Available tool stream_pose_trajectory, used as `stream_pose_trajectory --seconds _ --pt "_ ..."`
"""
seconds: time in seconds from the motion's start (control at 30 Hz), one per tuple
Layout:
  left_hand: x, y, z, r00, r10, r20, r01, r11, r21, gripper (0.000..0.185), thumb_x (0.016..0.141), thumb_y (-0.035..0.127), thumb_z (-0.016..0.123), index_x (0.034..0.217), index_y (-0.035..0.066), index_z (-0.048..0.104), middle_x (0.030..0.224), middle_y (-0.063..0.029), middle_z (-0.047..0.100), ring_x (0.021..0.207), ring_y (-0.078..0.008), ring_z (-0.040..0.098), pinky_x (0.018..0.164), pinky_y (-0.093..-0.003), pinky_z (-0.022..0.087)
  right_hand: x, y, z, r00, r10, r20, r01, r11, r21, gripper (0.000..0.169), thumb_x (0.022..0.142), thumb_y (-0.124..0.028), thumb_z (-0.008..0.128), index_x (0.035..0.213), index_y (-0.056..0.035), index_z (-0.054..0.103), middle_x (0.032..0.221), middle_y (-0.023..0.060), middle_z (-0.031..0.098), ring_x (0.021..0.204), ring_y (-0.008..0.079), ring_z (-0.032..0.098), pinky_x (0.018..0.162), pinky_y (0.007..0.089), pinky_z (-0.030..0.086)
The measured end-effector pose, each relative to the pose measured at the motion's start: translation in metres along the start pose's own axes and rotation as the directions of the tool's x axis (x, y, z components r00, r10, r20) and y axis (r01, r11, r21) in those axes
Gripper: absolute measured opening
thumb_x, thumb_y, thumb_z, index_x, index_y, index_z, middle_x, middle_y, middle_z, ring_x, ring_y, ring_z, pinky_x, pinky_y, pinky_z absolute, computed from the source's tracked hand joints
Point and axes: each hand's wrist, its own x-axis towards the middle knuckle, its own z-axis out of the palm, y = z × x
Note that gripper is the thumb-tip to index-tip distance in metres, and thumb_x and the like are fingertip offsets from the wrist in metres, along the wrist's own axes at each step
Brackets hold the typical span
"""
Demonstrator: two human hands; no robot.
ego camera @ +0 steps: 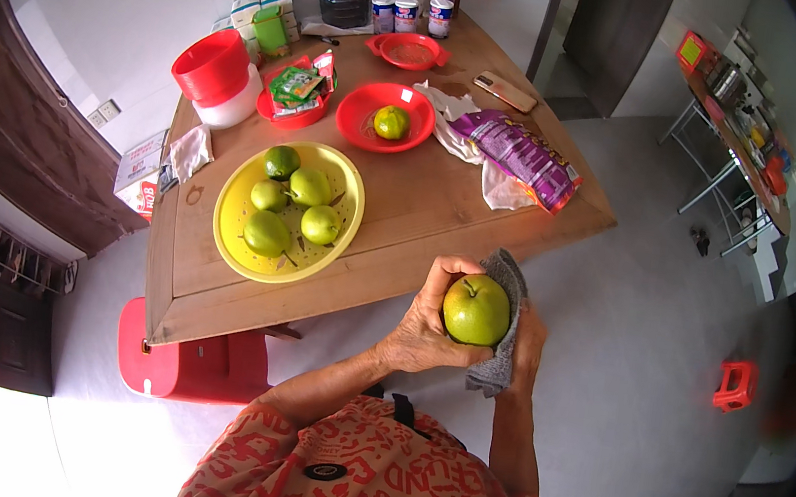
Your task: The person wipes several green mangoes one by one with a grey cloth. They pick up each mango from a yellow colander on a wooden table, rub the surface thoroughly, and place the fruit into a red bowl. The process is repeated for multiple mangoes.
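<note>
My left hand (426, 326) grips a green pear (477, 310) from its left side, thumb below and fingers above, just off the table's front edge. Against the pear's right side lies a grey cloth (497, 361), held by my right hand (528, 343), whose fingers are largely hidden behind it. To the left on the table sits a yellow perforated basket (334, 255) with several green fruits in it, among them a pear (268, 234) and a darker green citrus fruit (282, 162).
A red plate (353, 127) holds a yellow-green citrus fruit (392, 122). Around it on the wooden table (401, 226) are a purple snack bag (525, 156), a phone (504, 92), a red bowl of packets (284, 115) and stacked red basins (213, 69). A red stool (204, 366) stands beneath the near edge.
</note>
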Motion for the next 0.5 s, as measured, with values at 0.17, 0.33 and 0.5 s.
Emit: stream_pose_trajectory --seconds 0.17,0.33,0.5 --pt "0.021 -0.016 -0.027 0.99 0.097 -0.106 -0.087 0.991 0.102 0.077 0.056 0.0 0.078 0.118 0.009 0.034 0.108 -0.0054 0.043 0.103 -0.0149 0.046 0.09 -0.0299 0.041 0.028 0.007 0.034 0.947 0.313 -0.071 -0.306 0.947 0.093 0.031 0.092 -0.021 0.049 0.113 0.0016 0.054 0.094 0.0043 0.06 0.082 0.0111 0.055 0.07 0.0243 0.047" --pt "0.039 -0.018 -0.061 0.981 0.079 -0.175 -0.056 0.99 0.132 0.08 0.055 0.002 0.08 0.118 0.009 0.032 0.11 -0.0077 0.04 0.103 -0.0173 0.046 0.091 -0.0316 0.041 0.049 0.037 0.049 0.976 0.132 0.171 -0.121 0.99 -0.073 0.03 0.091 -0.028 0.05 0.104 -0.0021 0.055 0.079 0.0055 0.059 0.062 0.0155 0.057 0.052 0.0286 0.049" --pt "0.05 -0.022 -0.094 0.972 0.104 -0.21 -0.05 0.968 0.247 0.077 0.059 0.002 0.078 0.119 0.009 0.03 0.109 -0.0081 0.039 0.103 -0.0179 0.045 0.089 -0.0318 0.043 0.063 0.014 0.094 0.857 0.47 0.212 -0.516 0.784 0.345 0.029 0.09 -0.031 0.049 0.097 -0.0037 0.054 0.069 0.0068 0.055 0.046 0.0179 0.053 0.037 0.0284 0.046"
